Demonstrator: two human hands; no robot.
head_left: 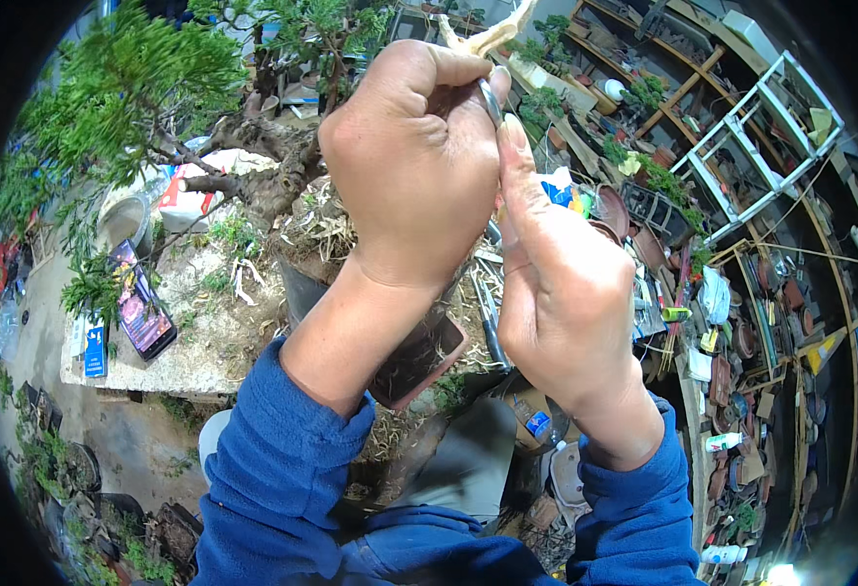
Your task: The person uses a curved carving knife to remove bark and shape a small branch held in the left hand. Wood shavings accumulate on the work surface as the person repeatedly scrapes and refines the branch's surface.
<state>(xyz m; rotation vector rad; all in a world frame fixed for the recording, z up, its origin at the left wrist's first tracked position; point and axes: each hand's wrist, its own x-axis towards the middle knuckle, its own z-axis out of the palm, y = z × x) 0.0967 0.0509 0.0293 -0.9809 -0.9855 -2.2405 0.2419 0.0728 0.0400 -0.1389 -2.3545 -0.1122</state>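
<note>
My left hand (pixel 414 161) is closed on a pale, bark-stripped branch (pixel 497 37), which forks above my fist at the top of the view. My right hand (pixel 566 278) is closed on a thin metal tool (pixel 491 102) and its thumb points up along it. The tool's tip meets the left fingers by the branch; its handle is hidden in the right palm, so its exact kind does not show. Behind my left wrist a juniper bonsai (pixel 273 181) with a twisted trunk stands in a dark pot (pixel 302 293).
A phone (pixel 142 303), a small blue box (pixel 94 347) and a clear bowl (pixel 126 220) lie on the pale work slab (pixel 190 366) at left. Long-handled tools (pixel 493 317) sit behind my right hand. Cluttered shelves (pixel 683 107) and a metal ladder (pixel 766 146) stand at right.
</note>
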